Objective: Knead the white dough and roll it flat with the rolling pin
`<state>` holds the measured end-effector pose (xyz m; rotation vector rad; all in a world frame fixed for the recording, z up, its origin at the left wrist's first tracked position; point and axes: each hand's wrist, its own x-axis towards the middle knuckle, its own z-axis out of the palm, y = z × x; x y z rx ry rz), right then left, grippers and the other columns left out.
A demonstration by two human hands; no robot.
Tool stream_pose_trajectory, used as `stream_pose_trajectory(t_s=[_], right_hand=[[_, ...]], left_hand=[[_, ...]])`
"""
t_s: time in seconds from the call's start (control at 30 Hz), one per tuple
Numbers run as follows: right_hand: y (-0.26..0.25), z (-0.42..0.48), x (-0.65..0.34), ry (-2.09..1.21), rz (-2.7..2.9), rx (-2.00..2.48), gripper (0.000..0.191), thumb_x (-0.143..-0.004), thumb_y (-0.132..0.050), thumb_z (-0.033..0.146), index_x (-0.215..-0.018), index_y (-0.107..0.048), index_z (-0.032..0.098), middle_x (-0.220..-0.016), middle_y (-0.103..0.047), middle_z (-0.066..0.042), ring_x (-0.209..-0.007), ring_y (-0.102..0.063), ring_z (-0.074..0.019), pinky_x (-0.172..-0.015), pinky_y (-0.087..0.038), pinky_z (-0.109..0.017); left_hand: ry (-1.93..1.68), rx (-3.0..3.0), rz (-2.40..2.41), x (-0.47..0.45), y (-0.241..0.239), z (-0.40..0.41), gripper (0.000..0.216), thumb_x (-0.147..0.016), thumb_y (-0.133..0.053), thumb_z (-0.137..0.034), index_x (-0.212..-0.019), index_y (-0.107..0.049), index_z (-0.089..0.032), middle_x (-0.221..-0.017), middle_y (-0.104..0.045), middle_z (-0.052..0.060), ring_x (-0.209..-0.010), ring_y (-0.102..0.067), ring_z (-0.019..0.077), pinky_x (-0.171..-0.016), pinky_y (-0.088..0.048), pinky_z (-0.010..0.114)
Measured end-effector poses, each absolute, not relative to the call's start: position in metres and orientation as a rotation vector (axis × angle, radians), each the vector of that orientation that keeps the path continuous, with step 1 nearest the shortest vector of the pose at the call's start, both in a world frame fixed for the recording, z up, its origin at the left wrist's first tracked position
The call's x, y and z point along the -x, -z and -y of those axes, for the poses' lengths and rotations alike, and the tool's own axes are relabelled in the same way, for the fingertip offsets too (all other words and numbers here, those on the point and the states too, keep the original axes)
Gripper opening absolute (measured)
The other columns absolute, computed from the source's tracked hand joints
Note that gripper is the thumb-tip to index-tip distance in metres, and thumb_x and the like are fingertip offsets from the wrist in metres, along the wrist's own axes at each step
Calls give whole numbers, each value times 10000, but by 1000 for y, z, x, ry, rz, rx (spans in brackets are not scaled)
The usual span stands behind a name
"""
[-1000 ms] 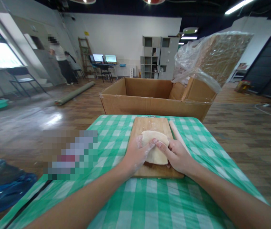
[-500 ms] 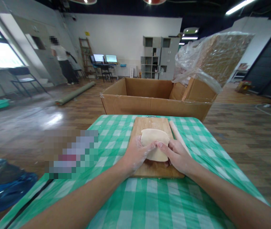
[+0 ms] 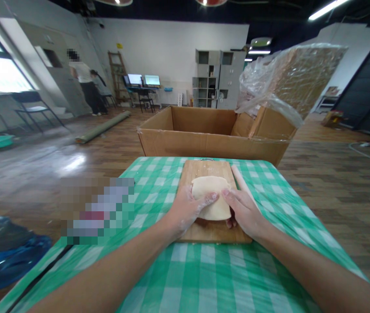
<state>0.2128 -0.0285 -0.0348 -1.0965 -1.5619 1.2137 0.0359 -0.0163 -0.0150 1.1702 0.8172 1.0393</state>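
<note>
A flat, pale sheet of dough is held just over a wooden cutting board. My left hand grips its left side, thumb lying on top and the other fingers hidden beneath. On the right side, my right hand pinches the edge, its thumb on the upper face and some fingertips showing below. Both hands look dusted with flour. Along the board's right edge lies a pale rolling pin, partly hidden behind my right hand.
A green checked cloth covers the table. Past its far edge stands a big open cardboard box with a plastic-wrapped piece. A blurred-out item lies on the left. Further back are a person and a rolled mat.
My thumbs have moved apart on the dough; the right one has slid toward the right edge. The dough's outline has shifted slightly. The board and rolling pin stay in place.
</note>
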Motion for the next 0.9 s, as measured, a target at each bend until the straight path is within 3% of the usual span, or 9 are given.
stream_pose_trajectory(t_s=[0.13,0.27,0.4,0.57,0.73,0.9], right_hand=[[32,27,-213,-1174,1526,1117,555,-969,-399,669,-678,-542,217,-462,-544,6,-351,-510,-135,-322,-391,-228],[31,27,-211,-1063,1559,1161,536,-965,-419,666,-670,-514,228,-422,-511,20,-318,-489,-135,-292,-368,-226],[32,27,-211,-1140,1475,1161,566,-946,-427,694,-666,-531,213,-421,-523,12,-324,-498,-134,-293,-372,-220],[29,26,-213,-1168,1474,1106,531,-939,-461,678,-818,-635,191,-476,-556,12,-355,-509,-135,-309,-389,-225],[30,25,-213,-1102,1431,1163,526,-926,-489,669,-704,-591,203,-440,-519,15,-336,-498,-143,-292,-369,-234],[31,24,-211,-1207,1352,1127,517,-915,-499,668,-762,-613,187,-460,-537,18,-334,-476,-135,-290,-370,-237]], left_hand=[[-1033,-1182,-847,-37,11,18,482,-719,-862,-345,-1116,-714,-116,-992,-775,131,-857,-731,252,-769,-581,336],[-1032,-1171,-832,-37,13,16,463,-739,-846,-347,-1126,-715,-130,-1047,-768,131,-891,-730,254,-796,-581,341],[-1009,-1163,-808,-37,15,17,468,-749,-833,-374,-1123,-709,-123,-1037,-766,143,-873,-733,260,-795,-585,365],[-991,-1197,-840,-38,12,21,446,-725,-847,-370,-1083,-728,-131,-1008,-771,132,-859,-725,248,-778,-578,346],[-990,-1220,-864,-39,10,23,446,-720,-852,-346,-1093,-729,-134,-1014,-770,126,-880,-717,247,-775,-569,335],[-965,-1215,-840,-38,13,21,457,-713,-861,-333,-1095,-719,-126,-984,-773,120,-844,-717,233,-775,-568,330]])
